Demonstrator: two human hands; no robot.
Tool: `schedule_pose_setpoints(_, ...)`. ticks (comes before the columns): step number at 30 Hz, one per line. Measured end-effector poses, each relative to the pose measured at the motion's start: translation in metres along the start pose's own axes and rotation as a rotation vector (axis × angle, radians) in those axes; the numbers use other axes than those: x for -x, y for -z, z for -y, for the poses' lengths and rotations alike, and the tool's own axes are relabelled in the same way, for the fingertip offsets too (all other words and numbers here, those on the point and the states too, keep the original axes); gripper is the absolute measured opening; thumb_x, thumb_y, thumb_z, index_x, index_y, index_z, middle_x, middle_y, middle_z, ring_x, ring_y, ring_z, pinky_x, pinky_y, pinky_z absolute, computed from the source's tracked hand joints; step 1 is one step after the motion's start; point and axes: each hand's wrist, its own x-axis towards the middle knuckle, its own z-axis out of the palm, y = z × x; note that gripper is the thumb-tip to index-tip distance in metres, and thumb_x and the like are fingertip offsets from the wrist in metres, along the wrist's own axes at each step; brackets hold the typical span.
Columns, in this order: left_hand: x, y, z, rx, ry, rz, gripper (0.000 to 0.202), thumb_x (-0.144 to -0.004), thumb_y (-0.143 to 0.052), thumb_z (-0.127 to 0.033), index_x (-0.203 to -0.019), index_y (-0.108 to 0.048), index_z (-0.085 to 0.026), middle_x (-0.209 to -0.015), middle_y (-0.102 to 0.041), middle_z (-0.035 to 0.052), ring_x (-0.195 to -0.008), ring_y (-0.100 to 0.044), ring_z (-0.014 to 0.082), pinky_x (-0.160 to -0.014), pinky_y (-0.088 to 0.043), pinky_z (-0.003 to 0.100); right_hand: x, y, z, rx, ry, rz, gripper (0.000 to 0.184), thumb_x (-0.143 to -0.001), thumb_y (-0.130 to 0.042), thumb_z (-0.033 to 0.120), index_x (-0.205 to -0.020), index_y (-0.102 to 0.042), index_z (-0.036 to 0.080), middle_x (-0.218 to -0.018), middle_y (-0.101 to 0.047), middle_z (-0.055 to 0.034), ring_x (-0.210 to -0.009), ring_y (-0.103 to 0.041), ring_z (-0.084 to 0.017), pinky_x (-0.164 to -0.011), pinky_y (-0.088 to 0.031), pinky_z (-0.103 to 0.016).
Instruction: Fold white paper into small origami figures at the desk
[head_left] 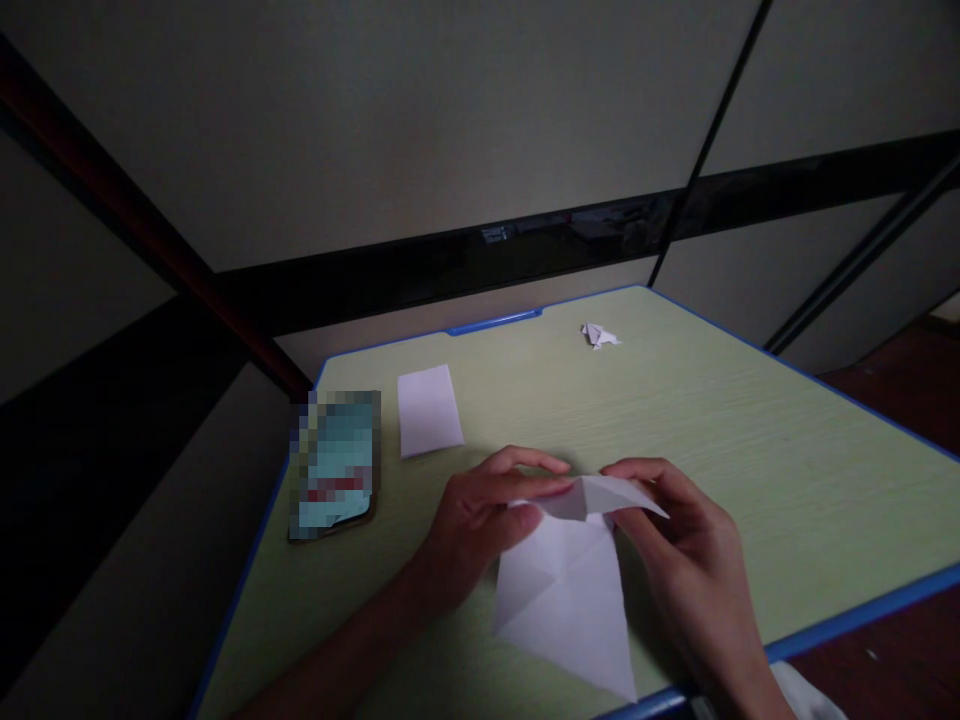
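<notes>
A partly folded white paper (566, 590) lies on the pale green desk (787, 470), its pointed end toward the near edge. My left hand (480, 520) pinches the paper's upper left part, thumb under and fingers over the fold. From the other side my right hand (682, 540) grips the raised top flap. Both hands are closed on the sheet.
A flat white rectangle of paper (429, 410) lies at the back left. Beside it sits a phone with a blurred screen (336, 465). A small folded paper figure (600, 335) rests near the far edge. The desk has a blue rim (862, 625); walls stand behind.
</notes>
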Motion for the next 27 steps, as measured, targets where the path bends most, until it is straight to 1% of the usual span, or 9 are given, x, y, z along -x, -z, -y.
schedule_pose_setpoints(3, 0.0, -0.001, -0.004, -0.008, 0.051, -0.06, 0.023, -0.077, -0.049, -0.028, -0.079, -0.071, -0.019, -0.098, -0.059, 0.007, -0.081, -0.054, 0.0164, -0.062, -0.04, 0.025, 0.0, -0.001, 0.001, 0.046, 0.044, -0.001, 0.012, -0.068, -0.053, 0.011, -0.074, -0.057, 0.02, -0.06, -0.059, 0.003, -0.051, -0.053, -0.01, -0.042, -0.04, -0.017)
schedule_pose_setpoints(6, -0.002, -0.005, -0.006, -0.068, 0.095, -0.15, 0.014, -0.07, -0.057, -0.02, -0.065, -0.07, -0.017, -0.086, -0.062, 0.0051, -0.074, -0.054, 0.0139, -0.061, -0.041, 0.023, 0.001, -0.002, 0.001, 0.082, 0.076, 0.006, 0.014, -0.067, -0.051, 0.009, -0.075, -0.055, 0.02, -0.061, -0.058, 0.0029, -0.051, -0.052, -0.011, -0.041, -0.04, -0.018)
schedule_pose_setpoints(8, -0.003, -0.007, -0.005, -0.065, 0.109, -0.207, 0.007, -0.063, -0.062, -0.012, -0.06, -0.065, -0.016, -0.076, -0.062, 0.0027, -0.071, -0.055, 0.0128, -0.063, -0.041, 0.022, 0.001, -0.002, 0.0, 0.096, 0.106, 0.022, 0.019, -0.065, -0.049, 0.006, -0.075, -0.054, 0.021, -0.061, -0.058, 0.003, -0.051, -0.053, -0.011, -0.041, -0.041, -0.018)
schedule_pose_setpoints(12, -0.004, -0.009, -0.002, -0.01, 0.202, -0.245, 0.012, -0.06, -0.064, -0.01, -0.067, -0.056, -0.016, -0.069, -0.062, -0.0002, -0.064, -0.056, 0.0116, -0.056, -0.042, 0.021, 0.003, -0.001, -0.003, 0.132, 0.167, 0.064, 0.026, -0.062, -0.048, 0.002, -0.078, -0.055, 0.022, -0.066, -0.06, 0.003, -0.056, -0.056, -0.011, -0.045, -0.043, -0.018)
schedule_pose_setpoints(15, -0.004, -0.009, -0.002, -0.062, 0.288, -0.221, 0.01, -0.061, -0.064, -0.014, -0.07, -0.059, -0.015, -0.065, -0.062, -0.0002, -0.058, -0.055, 0.0106, -0.051, -0.039, 0.019, 0.004, -0.001, -0.004, 0.158, 0.139, 0.092, 0.024, -0.065, -0.049, 0.004, -0.079, -0.055, 0.022, -0.065, -0.059, 0.0035, -0.052, -0.054, -0.01, -0.041, -0.04, -0.016)
schedule_pose_setpoints(18, -0.004, -0.009, -0.002, -0.126, 0.321, -0.201, 0.004, -0.062, -0.062, -0.017, -0.061, -0.062, -0.014, -0.056, -0.059, -0.0011, -0.05, -0.051, 0.0091, -0.046, -0.036, 0.018, 0.005, -0.001, -0.003, 0.151, 0.076, 0.133, 0.02, -0.066, -0.05, 0.007, -0.078, -0.056, 0.022, -0.063, -0.057, 0.0036, -0.048, -0.051, -0.009, -0.036, -0.037, -0.015)
schedule_pose_setpoints(20, -0.004, -0.009, -0.003, -0.149, 0.326, -0.221, 0.008, -0.062, -0.063, -0.018, -0.055, -0.062, -0.014, -0.051, -0.058, -0.0015, -0.047, -0.049, 0.0085, -0.044, -0.034, 0.018, 0.004, -0.001, -0.002, 0.129, 0.041, 0.161, 0.016, -0.067, -0.051, 0.008, -0.076, -0.057, 0.021, -0.063, -0.057, 0.0032, -0.048, -0.051, -0.009, -0.037, -0.038, -0.015)
schedule_pose_setpoints(24, -0.004, -0.01, -0.004, -0.176, 0.371, -0.28, 0.013, -0.061, -0.064, -0.021, -0.05, -0.061, -0.013, -0.045, -0.056, -0.0012, -0.043, -0.047, 0.0081, -0.04, -0.03, 0.018, 0.001, -0.004, 0.002, 0.083, -0.004, 0.197, 0.004, -0.07, -0.055, 0.02, -0.072, -0.058, 0.018, -0.058, -0.057, 0.002, -0.047, -0.052, -0.011, -0.039, -0.041, -0.018)
schedule_pose_setpoints(27, -0.003, -0.013, -0.004, -0.199, 0.368, -0.29, 0.014, -0.06, -0.064, -0.021, -0.049, -0.06, -0.014, -0.044, -0.056, -0.0011, -0.041, -0.045, 0.0079, -0.038, -0.029, 0.018, -0.001, -0.005, 0.005, 0.121, -0.006, 0.199, 0.004, -0.065, -0.058, 0.018, -0.068, -0.058, 0.018, -0.057, -0.057, 0.0016, -0.047, -0.052, -0.012, -0.039, -0.041, -0.019)
